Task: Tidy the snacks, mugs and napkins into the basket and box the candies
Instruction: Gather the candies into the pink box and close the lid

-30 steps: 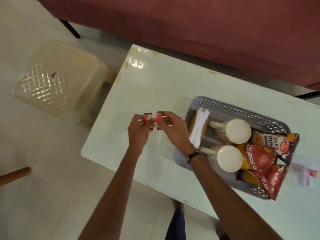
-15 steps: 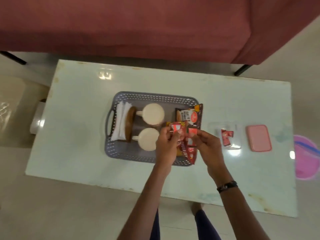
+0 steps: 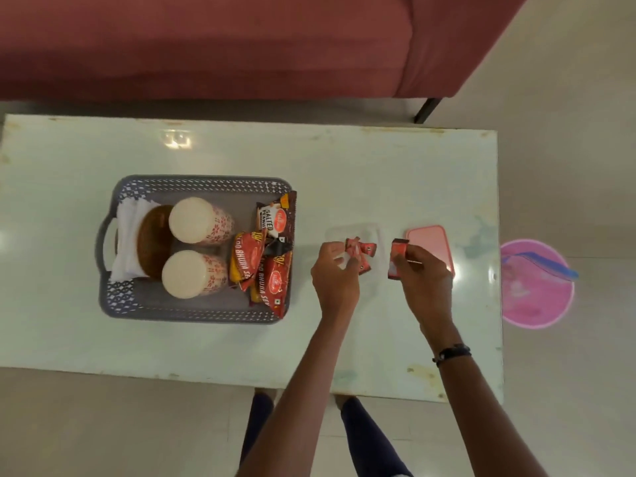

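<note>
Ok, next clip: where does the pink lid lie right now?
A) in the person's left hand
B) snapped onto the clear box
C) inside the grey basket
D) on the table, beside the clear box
D: the pink lid lies flat on the table, just right of the open clear box, partly behind the right hand.

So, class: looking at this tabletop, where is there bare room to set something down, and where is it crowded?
Free: the far strip between the basket and the sofa-side edge, the table left of the basket, and the near strip in front of it. Crowded: the right part, where both hands, left and right, hold candies over the clear box beside the pink lid.
</note>
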